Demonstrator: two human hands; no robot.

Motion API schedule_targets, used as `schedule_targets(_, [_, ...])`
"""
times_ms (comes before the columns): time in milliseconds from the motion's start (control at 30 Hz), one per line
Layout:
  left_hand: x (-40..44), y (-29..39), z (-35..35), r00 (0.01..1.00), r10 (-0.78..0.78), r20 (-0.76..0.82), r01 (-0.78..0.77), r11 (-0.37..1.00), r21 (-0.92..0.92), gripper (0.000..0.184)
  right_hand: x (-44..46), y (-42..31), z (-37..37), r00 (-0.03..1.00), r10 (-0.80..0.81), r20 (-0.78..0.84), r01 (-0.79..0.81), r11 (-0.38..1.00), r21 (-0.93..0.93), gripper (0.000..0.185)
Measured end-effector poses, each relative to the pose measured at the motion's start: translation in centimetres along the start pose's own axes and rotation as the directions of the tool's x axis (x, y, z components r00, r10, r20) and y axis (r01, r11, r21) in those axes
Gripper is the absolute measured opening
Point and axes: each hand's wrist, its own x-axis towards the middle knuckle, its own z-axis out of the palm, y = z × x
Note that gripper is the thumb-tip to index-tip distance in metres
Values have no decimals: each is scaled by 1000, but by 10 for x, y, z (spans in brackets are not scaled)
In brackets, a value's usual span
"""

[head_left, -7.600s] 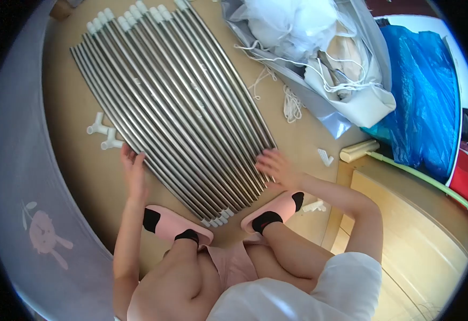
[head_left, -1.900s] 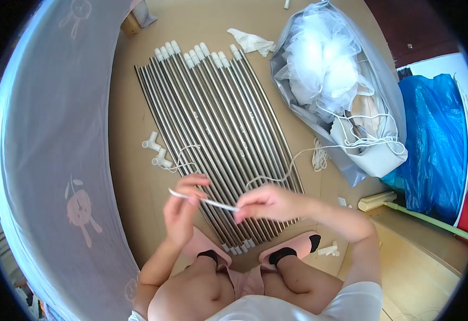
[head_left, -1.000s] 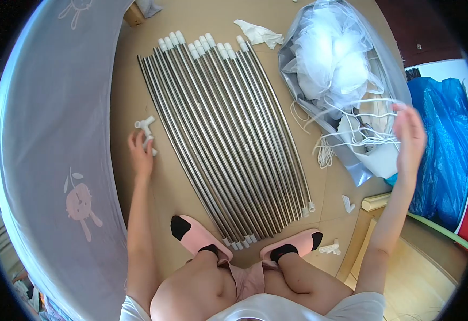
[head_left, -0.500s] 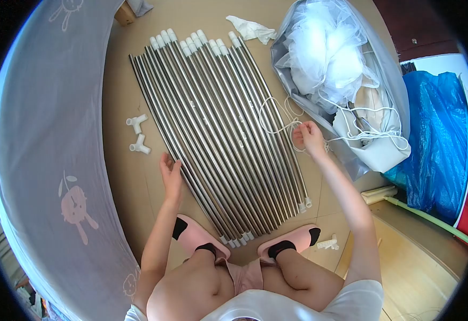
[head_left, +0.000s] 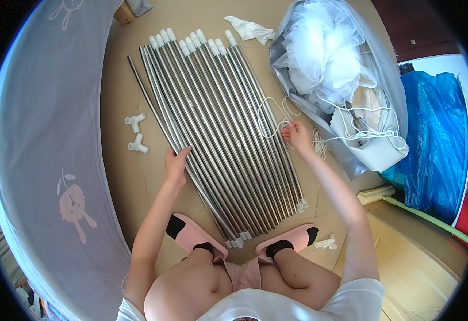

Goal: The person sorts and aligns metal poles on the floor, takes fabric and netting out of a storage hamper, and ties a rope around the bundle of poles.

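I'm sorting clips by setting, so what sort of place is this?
Probably a room in a home. The person wears pink slippers, grey fabric with rabbit prints runs along the left side, and metal tubes lie on the tan floor.

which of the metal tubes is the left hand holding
The outermost tube on the left, gripped by the left hand; its far end angles away from the other tubes, leaving a gap.

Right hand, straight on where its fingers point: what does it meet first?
Probably the loose white cord, just ahead of the right hand and partly over the metal tubes. The fingertips may already touch it; height is unclear in this one view.
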Motion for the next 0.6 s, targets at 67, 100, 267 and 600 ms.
schedule_targets(67, [-2, 1, 2, 998, 16, -54, -11, 996, 93, 30, 3, 12, 8, 1000, -11, -3, 11, 1000, 12, 17])
schedule_targets(100, [-1, 0, 0, 998, 17, -53, -12, 995, 95, 30, 7, 25, 16, 996, -92, -2, 92, 993, -77, 18])
schedule_targets(267, [8, -10, -1, 995, 93, 21, -95, 976, 195, 33, -29, -14, 58, 946, -309, -98, 249, 885, -392, 21])
schedule_targets(600, [4, -9, 30, 998, 5, 64, -12, 994, 105, 33, -29, -24, 70, 942, -316, -112, 243, 874, -422, 21])
